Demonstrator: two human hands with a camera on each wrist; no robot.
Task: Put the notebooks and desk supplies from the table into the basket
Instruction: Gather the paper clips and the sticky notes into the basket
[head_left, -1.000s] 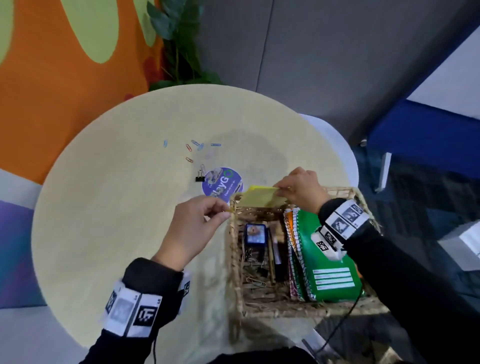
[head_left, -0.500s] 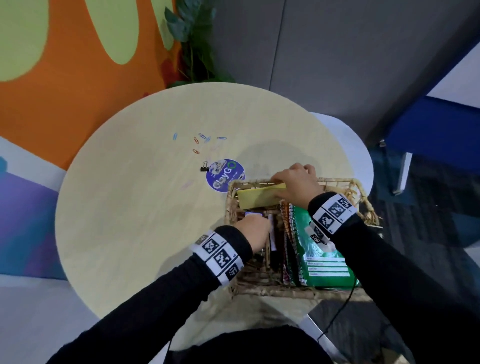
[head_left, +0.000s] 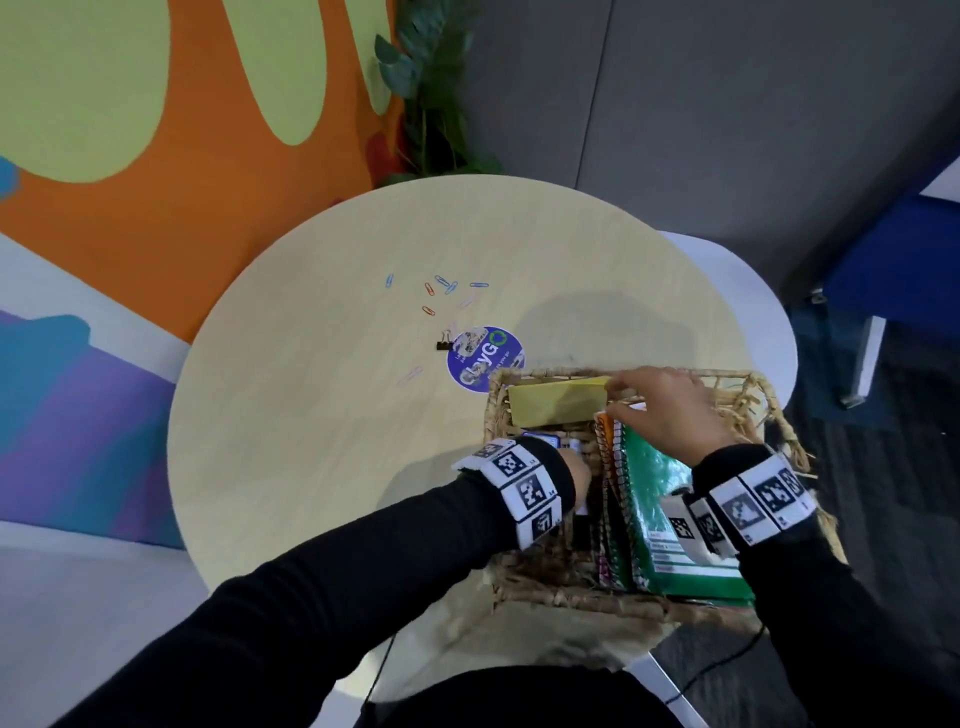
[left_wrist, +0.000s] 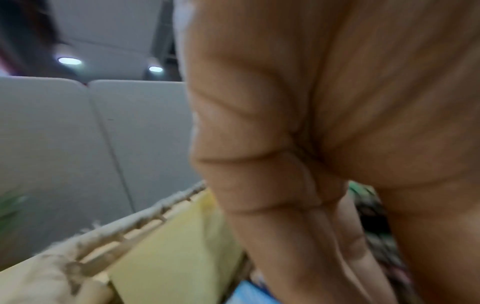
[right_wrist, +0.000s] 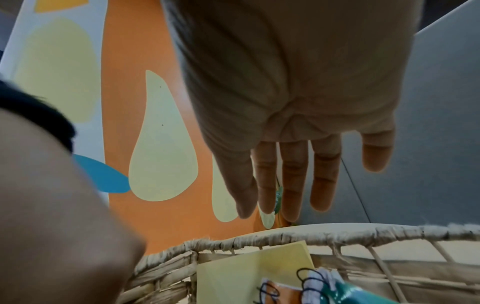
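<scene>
A woven basket (head_left: 571, 597) sits at the table's near right edge. Inside it, a yellow pad (head_left: 556, 402) leans on the far wall, with spiral notebooks, the top one green (head_left: 654, 467), on the right. My right hand (head_left: 639, 395) hovers at the pad's right corner. In the right wrist view its fingers (right_wrist: 293, 185) are straight above the basket rim (right_wrist: 285, 236) and hold nothing. My left hand (head_left: 579, 475) reaches down into the basket's left part beside a blue item (head_left: 543, 439). Its fingertips are out of sight.
Several coloured paper clips (head_left: 447, 288) lie scattered mid-table, with a black binder clip (head_left: 442, 345) beside a round blue sticker (head_left: 485, 358). A pale clip (head_left: 410, 374) lies nearer the basket. A plant stands behind the table.
The right hand lowered the yellow pad into the basket against its far wall and straightened its fingers. The left hand moved from beside the basket down into it.
</scene>
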